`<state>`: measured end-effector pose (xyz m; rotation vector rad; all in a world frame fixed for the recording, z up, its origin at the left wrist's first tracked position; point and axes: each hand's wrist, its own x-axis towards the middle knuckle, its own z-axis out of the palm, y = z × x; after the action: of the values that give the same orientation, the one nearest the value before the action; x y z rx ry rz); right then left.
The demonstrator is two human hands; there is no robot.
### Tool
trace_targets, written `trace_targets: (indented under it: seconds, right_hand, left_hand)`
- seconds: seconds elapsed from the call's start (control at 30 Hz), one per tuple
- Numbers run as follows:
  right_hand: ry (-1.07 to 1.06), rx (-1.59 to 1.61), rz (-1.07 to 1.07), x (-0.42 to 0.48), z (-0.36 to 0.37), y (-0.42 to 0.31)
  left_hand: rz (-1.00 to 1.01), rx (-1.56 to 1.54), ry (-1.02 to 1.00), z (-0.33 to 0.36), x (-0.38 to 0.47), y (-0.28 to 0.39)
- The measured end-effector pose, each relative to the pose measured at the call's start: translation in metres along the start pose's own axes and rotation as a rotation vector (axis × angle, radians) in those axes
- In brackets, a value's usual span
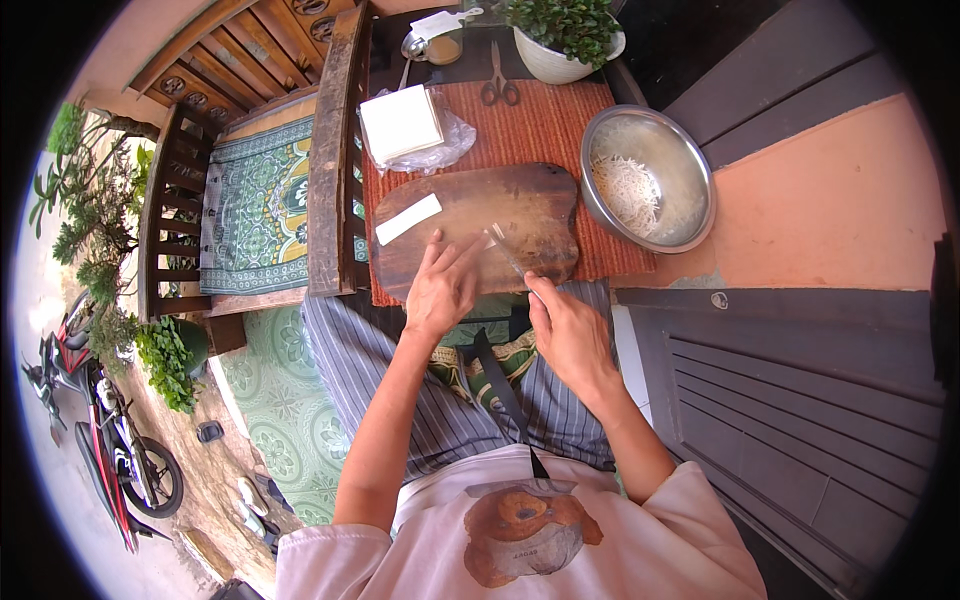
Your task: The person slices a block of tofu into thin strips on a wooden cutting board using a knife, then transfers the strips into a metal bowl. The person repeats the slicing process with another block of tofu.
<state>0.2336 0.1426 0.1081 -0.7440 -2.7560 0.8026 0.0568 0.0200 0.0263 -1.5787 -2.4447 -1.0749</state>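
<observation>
A knife (512, 255) is in my right hand (574, 330), its blade tip resting among a few thin pale strips (495, 233) on the wooden cutting board (525, 195). My left hand (442, 289) is over the near part of the board, fingers stretched toward these strips. Motion blurs its fingertips, so whether they pinch or press anything is unclear. One wide white strip (409, 219) lies flat at the board's left side. Right of the board, a steel bowl (686, 199) contains a heap of thin white shreds (630, 195).
Beyond the board, a stack of white square sheets (403, 124) lies on a plastic bag (456, 142). Scissors (499, 86) rest on the orange woven mat (547, 112). A potted plant (559, 56), a glass jar (444, 51) and a metal spoon (412, 49) stand farther back. A wooden bench (334, 165) adjoins at left.
</observation>
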Motion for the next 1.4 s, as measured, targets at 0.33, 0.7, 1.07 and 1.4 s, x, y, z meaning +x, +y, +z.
trace_targets:
  seconds: [0.33,0.7,1.07,1.4]
  right_hand:
    - [-0.011,-0.016,0.017,0.002,-0.003,-0.007]
    - [-0.066,0.013,0.032,0.01,-0.01,-0.014]
    - [-0.166,0.012,0.07,0.022,-0.028,-0.03]
    - [-0.189,0.016,0.072,0.005,-0.032,-0.026]
  left_hand:
    - [0.003,0.03,-0.012,0.002,-0.001,-0.001]
    - [-0.014,0.026,-0.02,0.003,-0.002,-0.002]
    - [-0.047,0.039,-0.015,0.008,-0.004,-0.002]
    - [-0.043,0.039,-0.014,0.006,-0.003,0.0]
